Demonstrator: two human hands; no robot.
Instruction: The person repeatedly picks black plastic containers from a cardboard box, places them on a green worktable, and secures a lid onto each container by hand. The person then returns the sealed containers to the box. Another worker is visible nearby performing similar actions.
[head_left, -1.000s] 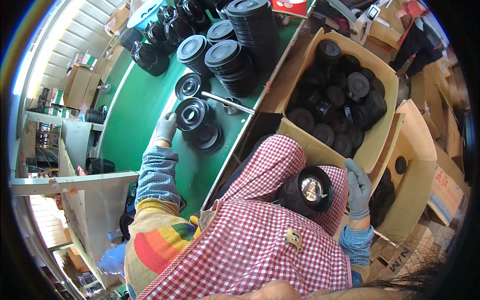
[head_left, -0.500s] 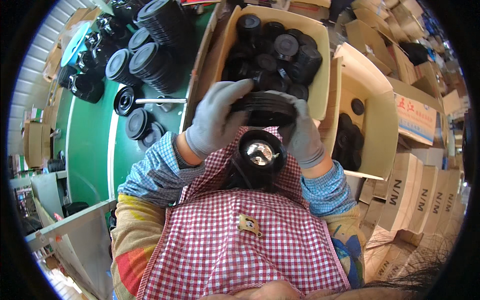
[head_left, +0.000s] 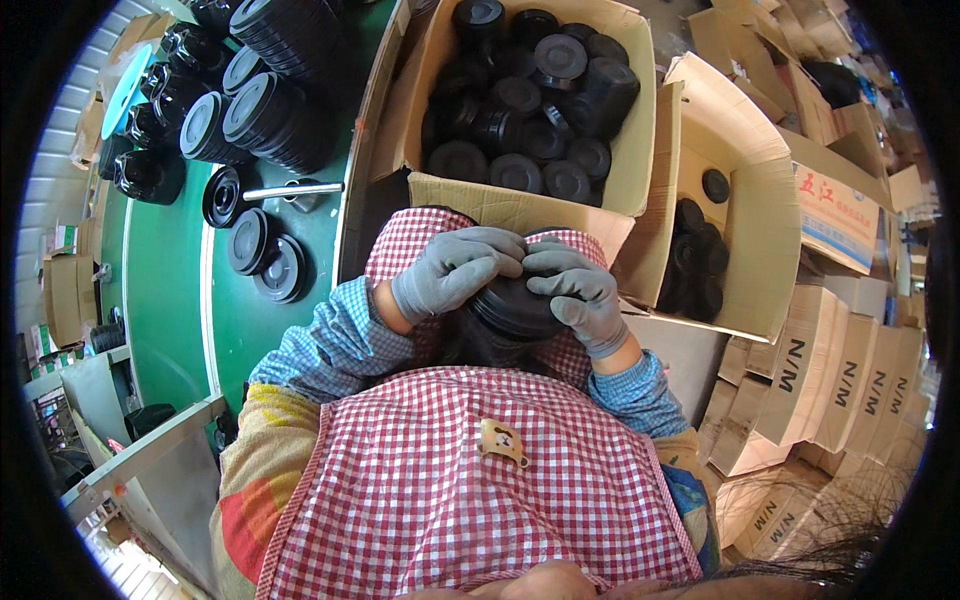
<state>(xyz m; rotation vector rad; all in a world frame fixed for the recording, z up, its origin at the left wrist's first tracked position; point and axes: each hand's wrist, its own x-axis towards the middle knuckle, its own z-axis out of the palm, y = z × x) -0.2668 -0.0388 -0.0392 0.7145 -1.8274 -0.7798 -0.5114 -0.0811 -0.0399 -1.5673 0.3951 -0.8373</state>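
A black round lid [head_left: 514, 308] with ringed, stepped sides lies over the mouth of a black vessel in my lap. Most of the vessel is hidden beneath it. My gloved left hand [head_left: 452, 277] has its fingers bent over the lid's far left edge. From the other side, my gloved right hand [head_left: 582, 292] curls its fingers over the lid's far right edge, with the thumb lower down. Both sets of fingertips nearly meet at the far rim. Red-and-white checked cloth [head_left: 412, 235] covers my lap around the vessel.
Ahead stands a cardboard box [head_left: 530, 203] heaped with black round lids. A second carton [head_left: 760, 130] with several black round pieces adjoins it on the right. On the green table [head_left: 165, 300] at left are stacked black discs [head_left: 268, 122], a metal rod [head_left: 292, 190] and glossy black vessels [head_left: 150, 175].
Both hands have come down toward my lap with the lid. The vessel's shiny open inside, visible before, is now covered. The whole view has shifted, showing more of the box ahead.
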